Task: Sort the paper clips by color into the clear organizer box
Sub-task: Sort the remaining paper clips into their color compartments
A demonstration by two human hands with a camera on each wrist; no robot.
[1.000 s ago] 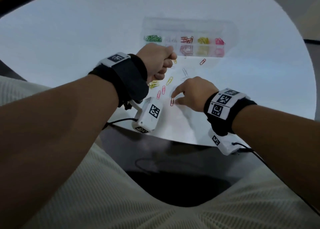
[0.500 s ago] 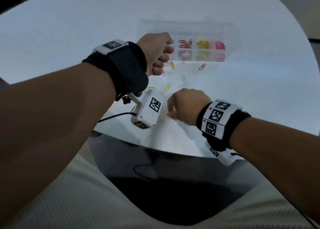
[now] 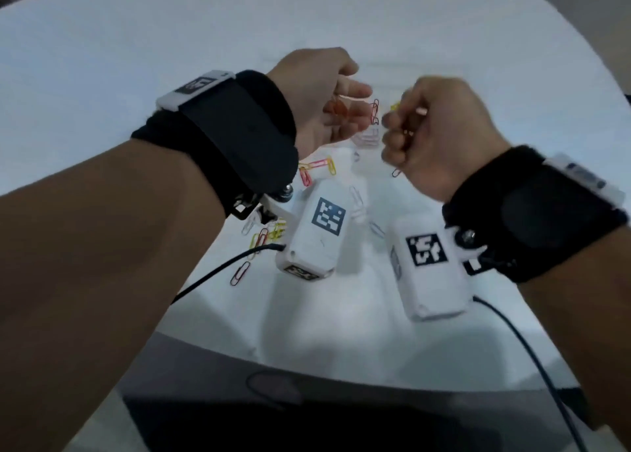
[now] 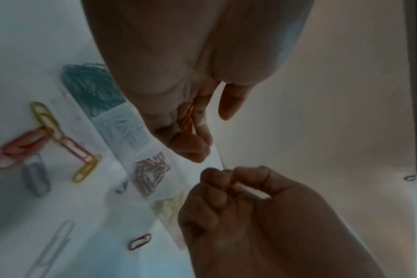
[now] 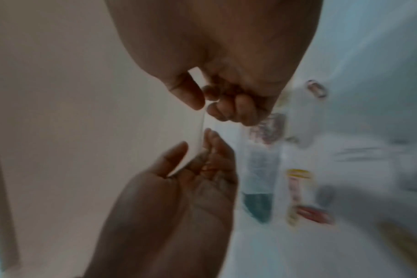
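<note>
The clear organizer box [image 4: 113, 148] lies on the white table, with green clips [image 4: 90, 88], white clips, red clips [image 4: 150, 173] and yellow clips in separate compartments. In the head view my hands hide most of it. My left hand [image 3: 355, 106] hovers over the box, its palm cupped and fingers loose, and several orange-red clips [image 4: 189, 120] lie in it. Close beside it my right hand [image 3: 396, 123] is curled, thumb against fingers, pinching what looks like a small red clip [image 3: 407, 132]. Only a dim loop of that clip shows.
Loose clips lie on the table [image 3: 136, 58] under my wrists: a linked yellow, pink and red group [image 4: 48, 127], a single red one [image 4: 139, 241], and white ones [image 4: 52, 244]. Cables run from both wrist cameras over the near table edge.
My right hand left the table where the red clip lay and rose up to the left hand. The left hand went from a fist to a cupped palm over the box.
</note>
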